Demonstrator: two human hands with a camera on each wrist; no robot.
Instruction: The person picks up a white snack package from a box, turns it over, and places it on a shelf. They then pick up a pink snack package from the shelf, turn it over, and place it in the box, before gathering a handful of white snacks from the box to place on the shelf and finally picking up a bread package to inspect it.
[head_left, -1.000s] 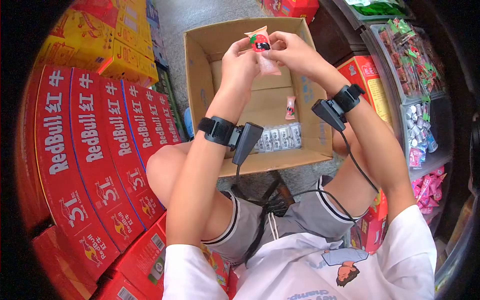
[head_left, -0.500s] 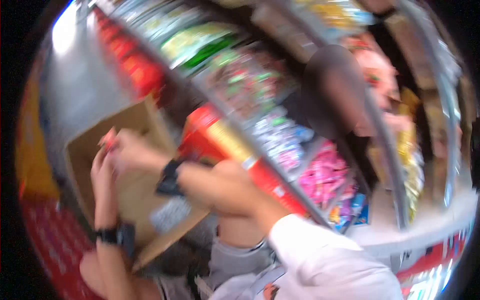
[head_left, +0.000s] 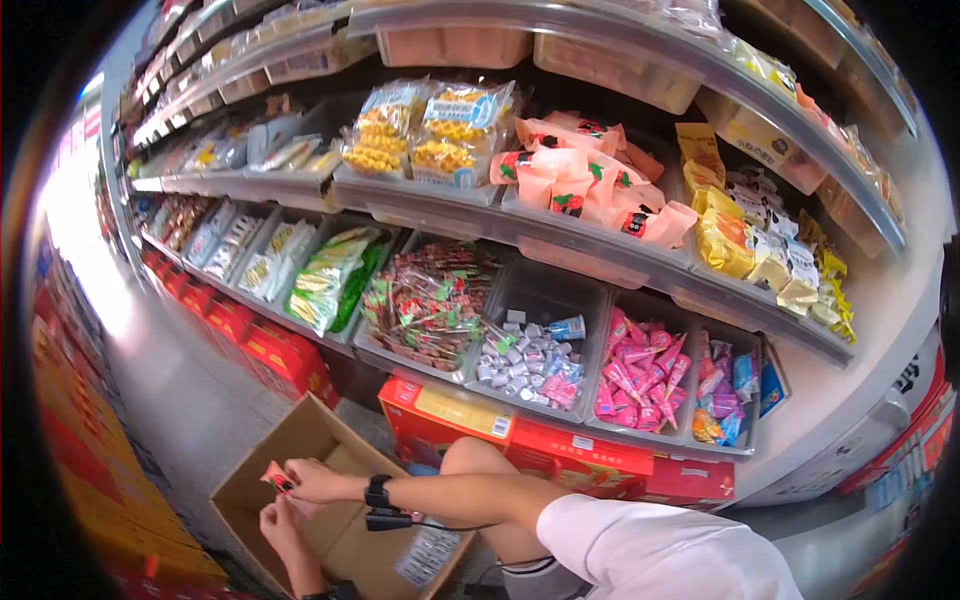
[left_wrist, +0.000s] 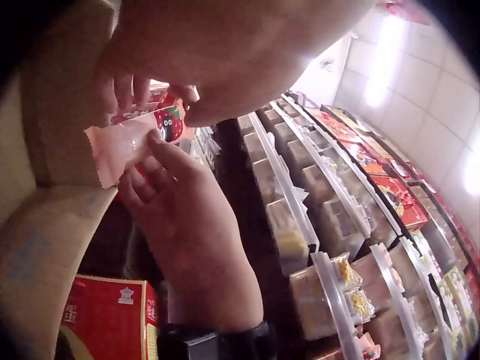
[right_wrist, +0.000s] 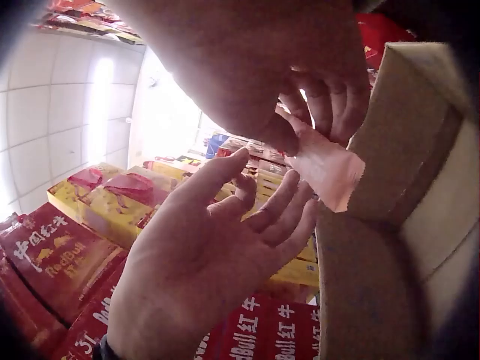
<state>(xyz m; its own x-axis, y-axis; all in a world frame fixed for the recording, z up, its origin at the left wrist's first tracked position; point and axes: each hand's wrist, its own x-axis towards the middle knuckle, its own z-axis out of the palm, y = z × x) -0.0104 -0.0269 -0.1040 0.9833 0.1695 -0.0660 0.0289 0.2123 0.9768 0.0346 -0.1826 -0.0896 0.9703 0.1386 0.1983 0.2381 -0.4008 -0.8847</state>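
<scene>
Your right hand (head_left: 315,483) pinches the strawberry snack packet (left_wrist: 131,142), your left hand (head_left: 278,522) rests slack-fingered against it; set your grip on its sealed edge only

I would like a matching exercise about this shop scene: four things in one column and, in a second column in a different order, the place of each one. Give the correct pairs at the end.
Things
1. small pink packet
2. cardboard box
3. green bags
4. red cartons

Places
A. below the clear bins
B. inside one of the clear bins
C. between the right hand and the left hand
D. open on the floor, under both hands

Pairs: 1-C, 2-D, 3-B, 4-A
</scene>
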